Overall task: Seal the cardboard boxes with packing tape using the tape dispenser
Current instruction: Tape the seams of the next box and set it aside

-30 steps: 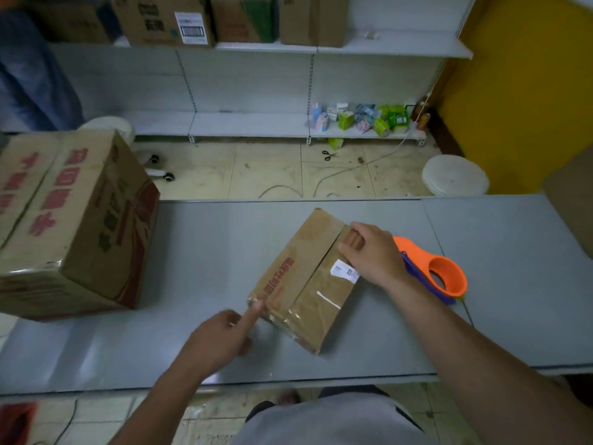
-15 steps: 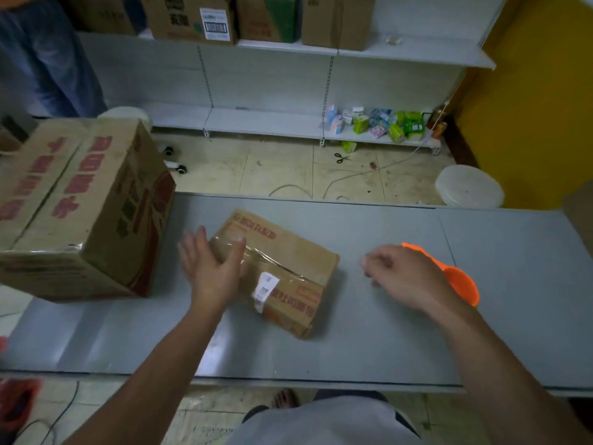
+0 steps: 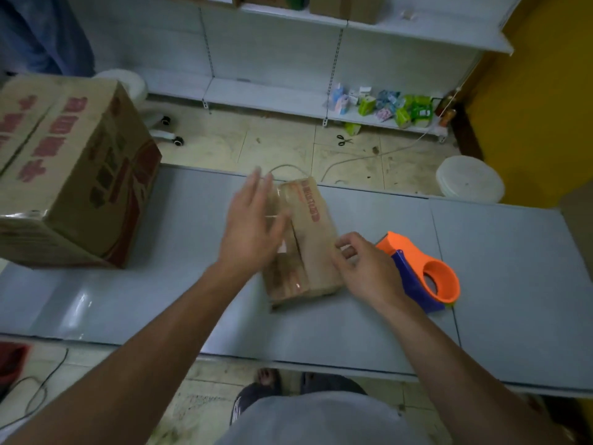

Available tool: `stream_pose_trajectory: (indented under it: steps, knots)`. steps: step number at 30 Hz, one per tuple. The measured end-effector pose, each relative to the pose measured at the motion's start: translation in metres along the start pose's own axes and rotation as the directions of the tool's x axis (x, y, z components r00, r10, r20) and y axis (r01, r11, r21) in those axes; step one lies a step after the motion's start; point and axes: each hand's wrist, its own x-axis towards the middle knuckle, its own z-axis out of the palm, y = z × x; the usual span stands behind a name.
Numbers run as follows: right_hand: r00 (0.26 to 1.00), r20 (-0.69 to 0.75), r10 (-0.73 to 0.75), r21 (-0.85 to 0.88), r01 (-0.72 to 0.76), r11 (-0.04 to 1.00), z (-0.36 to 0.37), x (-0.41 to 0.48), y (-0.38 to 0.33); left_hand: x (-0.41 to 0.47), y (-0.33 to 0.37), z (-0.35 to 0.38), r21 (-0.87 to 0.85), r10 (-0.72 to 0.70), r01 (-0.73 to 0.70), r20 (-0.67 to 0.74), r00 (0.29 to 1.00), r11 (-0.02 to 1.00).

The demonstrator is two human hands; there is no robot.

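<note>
A small brown cardboard box (image 3: 309,239) with red print and shiny tape on it lies on the grey table (image 3: 160,300), its long side running away from me. My left hand (image 3: 253,226) lies over the box's left half with straight, spread fingers, blurred by motion. My right hand (image 3: 362,268) touches the box's right edge with loosely bent fingers. The orange and blue tape dispenser (image 3: 423,274) rests on the table just right of my right hand, with no hand on it.
A large cardboard box (image 3: 70,175) with red characters stands at the table's left end. Beyond the table are a tiled floor with scissors (image 3: 345,140) and a cable, a white bucket lid (image 3: 470,183), and white shelves holding small cartons. A yellow wall is at right.
The small box has turned from lying across the table to pointing away from me. My left hand slid over its top. My right hand came back from the dispenser to the box's right edge.
</note>
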Motion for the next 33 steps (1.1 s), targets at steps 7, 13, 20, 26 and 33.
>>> stream_pose_trajectory:
  steps: [7,13,20,26,33]
  knots:
    - [0.942,-0.336,0.021,0.025,-0.013,1.0,-0.069,-0.017,0.057,-0.02,0.007,0.058,0.358,0.179,-0.347,0.427,0.887,0.867]
    - [0.995,-0.005,0.1,-0.348,-0.095,0.933,-0.068,-0.032,0.114,0.006,0.003,0.059,0.33,0.254,-0.438,0.474,0.843,0.836]
    - [0.993,-0.083,0.086,-0.513,-0.116,0.85,-0.045,-0.021,0.122,0.004,0.002,0.061,0.272,0.263,-0.385,0.394,0.881,0.882]
    - [0.999,-0.032,0.029,-0.472,-0.04,0.881,-0.05,-0.024,0.127,0.003,0.007,0.058,0.26,0.251,-0.367,0.388,0.887,0.893]
    - [0.958,0.205,0.198,0.605,-0.283,0.744,-0.106,-0.018,0.13,0.001,0.006,0.057,0.27,0.224,-0.349,0.402,0.888,0.898]
